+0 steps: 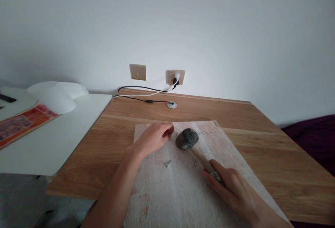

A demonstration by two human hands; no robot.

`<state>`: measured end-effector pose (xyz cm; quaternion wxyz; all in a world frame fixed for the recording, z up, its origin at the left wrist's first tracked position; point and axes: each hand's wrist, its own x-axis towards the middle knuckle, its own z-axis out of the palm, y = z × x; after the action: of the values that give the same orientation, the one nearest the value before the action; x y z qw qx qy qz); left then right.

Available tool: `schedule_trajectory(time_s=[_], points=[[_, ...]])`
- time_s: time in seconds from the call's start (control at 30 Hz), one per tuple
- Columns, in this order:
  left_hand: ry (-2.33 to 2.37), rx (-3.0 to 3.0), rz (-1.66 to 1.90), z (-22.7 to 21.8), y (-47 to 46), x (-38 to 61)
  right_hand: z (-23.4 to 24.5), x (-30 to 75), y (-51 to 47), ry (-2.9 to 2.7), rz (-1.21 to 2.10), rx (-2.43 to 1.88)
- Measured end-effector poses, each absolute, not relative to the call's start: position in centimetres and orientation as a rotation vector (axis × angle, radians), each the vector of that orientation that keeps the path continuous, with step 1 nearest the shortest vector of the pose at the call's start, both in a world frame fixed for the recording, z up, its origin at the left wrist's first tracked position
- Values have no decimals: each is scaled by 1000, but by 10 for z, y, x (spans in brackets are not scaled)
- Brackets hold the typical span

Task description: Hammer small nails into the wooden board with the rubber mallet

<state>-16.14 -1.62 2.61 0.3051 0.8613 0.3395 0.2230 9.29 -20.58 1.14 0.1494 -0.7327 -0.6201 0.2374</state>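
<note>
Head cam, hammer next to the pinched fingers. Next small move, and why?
Probably a light, short tap. The left hand pinches what looks like a small nail on the board, and the hammer, gripped by the right hand, has its head right beside those fingers, so a full swing risks them.

The board (pixel 183 193) is whitewashed and streaked along its grain, with reddish patches toward its near left corner. On the board, the hammer (pixel 187 139) has a dark grey, mottled head and a pale wooden handle. The nails (pixel 167 164) look grey, though they are tiny. Under the board, the counter (pixel 261 144) is warm brown in plank stripes. Left of the board, a printed sheet (pixel 23 121) is orange-red.
</note>
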Motion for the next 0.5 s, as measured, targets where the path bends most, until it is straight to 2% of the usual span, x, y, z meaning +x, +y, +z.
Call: schedule_trajectory(time_s=[0.2, 0.37, 0.5], points=[[893, 2273, 601, 27, -16, -162, 14, 97, -205, -1814, 702, -2082], [904, 2284, 616, 27, -16, -161, 4, 99, -212, -1824, 596, -2046], [900, 2308, 618, 27, -16, -161, 6, 104, -211, -1922, 712, -2021]])
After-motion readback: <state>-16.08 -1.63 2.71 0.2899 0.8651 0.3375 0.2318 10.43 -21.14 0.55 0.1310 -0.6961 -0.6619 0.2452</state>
